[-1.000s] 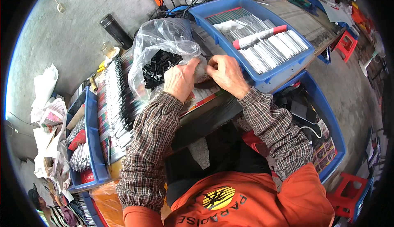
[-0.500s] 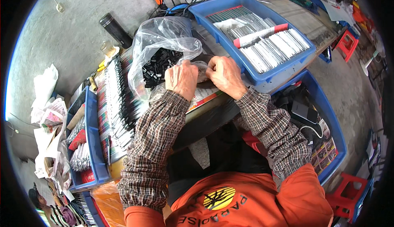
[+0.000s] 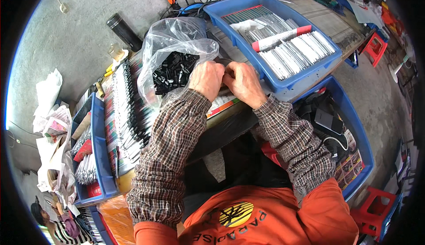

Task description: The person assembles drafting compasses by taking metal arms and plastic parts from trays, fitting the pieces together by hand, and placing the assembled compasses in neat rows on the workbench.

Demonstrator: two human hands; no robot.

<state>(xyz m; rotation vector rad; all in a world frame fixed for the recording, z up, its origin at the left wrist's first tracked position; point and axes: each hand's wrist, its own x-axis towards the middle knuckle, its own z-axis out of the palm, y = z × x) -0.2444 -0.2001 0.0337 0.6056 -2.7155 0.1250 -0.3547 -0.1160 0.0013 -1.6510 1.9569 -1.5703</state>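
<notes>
My left hand [image 3: 206, 80] and my right hand [image 3: 244, 84] meet over the table's near edge, fingers curled and almost touching. Whatever they pinch is hidden behind the fingers and knuckles. Just left of them lies a clear plastic bag [image 3: 152, 63], its mouth spread wide around a heap of small black plastic pieces [image 3: 173, 71]. Behind the fingers a dark rounded thing [image 3: 225, 62] shows in part. Further left, a long row of thin silvery pieces with black ends [image 3: 125, 108] rests on the table.
A blue tray [image 3: 276, 83] of upright pale strips stands beyond my right hand. Another blue bin [image 3: 369, 156] with a dark device sits low at right. At left is a blue crate [image 3: 101, 156]. A black cylinder [image 3: 124, 31] leans by the wall. Red stools [image 3: 375, 48] stand at right.
My left hand has moved right, closing the gap to my right hand. The right hand stays nearly in place, its fingers turned slightly inward.
</notes>
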